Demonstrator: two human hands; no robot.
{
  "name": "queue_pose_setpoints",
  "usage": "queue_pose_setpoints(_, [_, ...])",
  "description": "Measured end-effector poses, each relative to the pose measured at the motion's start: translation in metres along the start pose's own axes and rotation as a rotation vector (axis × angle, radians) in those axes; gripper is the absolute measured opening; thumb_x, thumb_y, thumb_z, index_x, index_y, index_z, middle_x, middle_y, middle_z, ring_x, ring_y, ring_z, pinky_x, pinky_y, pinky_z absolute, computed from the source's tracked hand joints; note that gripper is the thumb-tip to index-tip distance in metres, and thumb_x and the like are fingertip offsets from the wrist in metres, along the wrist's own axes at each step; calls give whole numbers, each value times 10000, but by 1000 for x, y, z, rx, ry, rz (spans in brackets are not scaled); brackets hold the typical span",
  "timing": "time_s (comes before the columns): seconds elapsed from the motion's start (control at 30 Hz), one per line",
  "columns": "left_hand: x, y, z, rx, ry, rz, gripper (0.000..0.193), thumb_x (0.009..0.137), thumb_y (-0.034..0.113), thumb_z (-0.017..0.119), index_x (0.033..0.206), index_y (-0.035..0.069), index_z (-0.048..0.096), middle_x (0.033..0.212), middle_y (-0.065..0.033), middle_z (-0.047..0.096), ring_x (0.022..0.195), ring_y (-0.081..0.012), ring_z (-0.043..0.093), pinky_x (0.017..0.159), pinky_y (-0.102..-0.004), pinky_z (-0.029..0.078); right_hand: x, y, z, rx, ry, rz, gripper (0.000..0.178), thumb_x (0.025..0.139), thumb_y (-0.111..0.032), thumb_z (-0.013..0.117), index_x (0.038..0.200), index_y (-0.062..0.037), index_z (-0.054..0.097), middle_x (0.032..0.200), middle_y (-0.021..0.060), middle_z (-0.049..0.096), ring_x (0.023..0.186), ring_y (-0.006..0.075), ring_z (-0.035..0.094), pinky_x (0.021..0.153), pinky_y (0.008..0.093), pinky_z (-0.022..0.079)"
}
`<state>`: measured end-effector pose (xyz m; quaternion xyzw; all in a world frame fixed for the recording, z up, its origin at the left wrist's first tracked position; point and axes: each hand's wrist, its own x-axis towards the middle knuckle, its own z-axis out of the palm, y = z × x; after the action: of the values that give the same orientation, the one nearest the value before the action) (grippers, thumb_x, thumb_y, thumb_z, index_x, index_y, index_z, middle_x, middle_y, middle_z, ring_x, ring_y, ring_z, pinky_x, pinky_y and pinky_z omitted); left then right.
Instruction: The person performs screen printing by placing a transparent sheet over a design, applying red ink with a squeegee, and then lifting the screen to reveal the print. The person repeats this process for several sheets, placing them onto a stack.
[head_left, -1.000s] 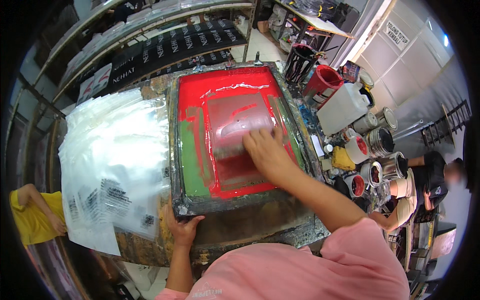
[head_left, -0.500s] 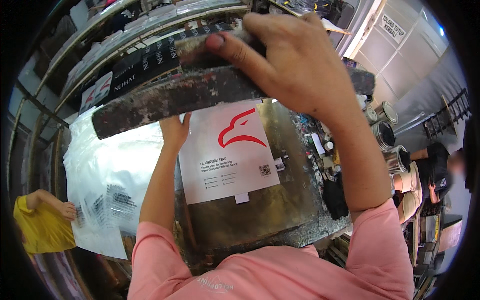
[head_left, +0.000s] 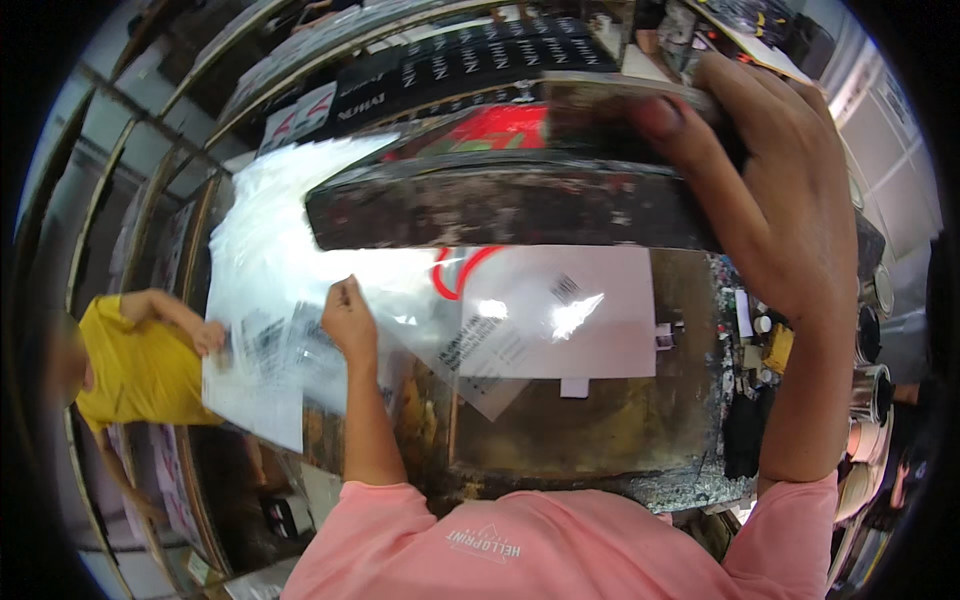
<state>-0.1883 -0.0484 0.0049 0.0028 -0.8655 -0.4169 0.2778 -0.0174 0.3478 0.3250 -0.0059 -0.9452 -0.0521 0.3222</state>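
My right hand (head_left: 775,185) is closed around the wooden handle of a squeegee (head_left: 590,115), its thumb tip stained red. The squeegee lies against a dark, ink-crusted screen frame (head_left: 500,205), which stands raised and tilted above the work board (head_left: 550,435). Red ink (head_left: 500,128) shows inside the frame. Pinched in my left hand (head_left: 350,318) is a clear plastic bag (head_left: 480,350) with a red outline and black lettering, slanting off the board to the left. Beneath its right part lies a plain white sheet (head_left: 610,340) on the board, next to small white tabs (head_left: 574,388).
Printed clear bags (head_left: 260,290) lie spread in a pile at the left, where a person in a yellow shirt (head_left: 140,360) reaches to their edge. Black boxes (head_left: 470,65) line the back. Along the right stand paint cans (head_left: 872,392) and small clutter (head_left: 765,335).
My left hand has drawn the printed plastic bag leftward and turned it, uncovering part of the white sheet. My right hand still holds the squeegee by the raised frame. The whole view has shifted.
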Motion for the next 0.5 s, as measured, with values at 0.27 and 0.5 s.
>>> queue_pose_setpoints(0.27, [21,-58,-151,658,347,-190,627,1012,417,718,1435,-32,602,1232,-230,720,1176,-371,673,1017,-515,513,-27,-4,11,164,-17,69,609,1062,-598,544,1068,-6,687,1029,235,699,977,435,629,961,496,461])
queue_pose_setpoints(0.5, [-84,14,-105,500,-782,640,911,782,731,789,1405,82,640,1522,-117,606,1482,-333,495,1299,-697,18,-38,-4,18,85,113,-25,601,1063,-596,543,1016,-8,661,943,214,677,912,437,621,911,499,454])
